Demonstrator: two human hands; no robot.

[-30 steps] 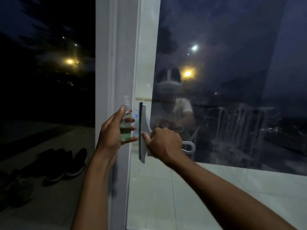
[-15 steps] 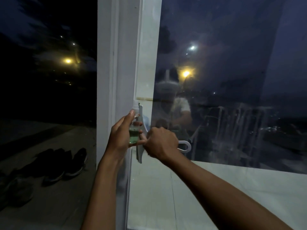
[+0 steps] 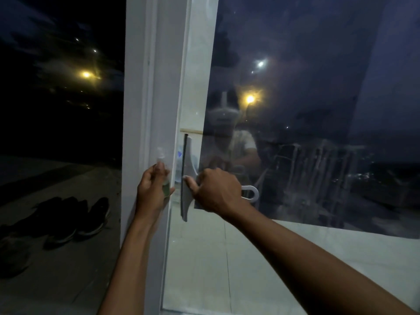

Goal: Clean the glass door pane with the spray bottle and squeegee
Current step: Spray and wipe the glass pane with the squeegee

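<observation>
Right hand: the right hand (image 3: 217, 192) is curled in a fist round the handle of the white squeegee (image 3: 186, 178), thumb stretched out toward the blade; the handle's looped end sticks out to the right of the fist.
Squeegee: it lies against the glass door pane (image 3: 295, 110) with its dark rubber blade (image 3: 184, 173) upright, close to the pane's left edge and just beside the white door frame (image 3: 147, 98).
Left hand: the left hand (image 3: 152, 192) grips a small clear spray bottle (image 3: 164, 176), fingers wrapped round its body and one fingertip up near the nozzle; the hand is in front of the door frame, just left of the squeegee and apart from it.
Spray bottle: held upright, with greenish liquid showing low down between the fingers; the top is blurred.
Glass door pane: dark, with streaky smears on its right part; it reflects a person in a pale top, a yellow lamp and a white light.
Floor at left: several dark shoes (image 3: 75, 219) lie on the ground outside, well apart from the door.
Below the glass: pale tiles show through the lower pane.
</observation>
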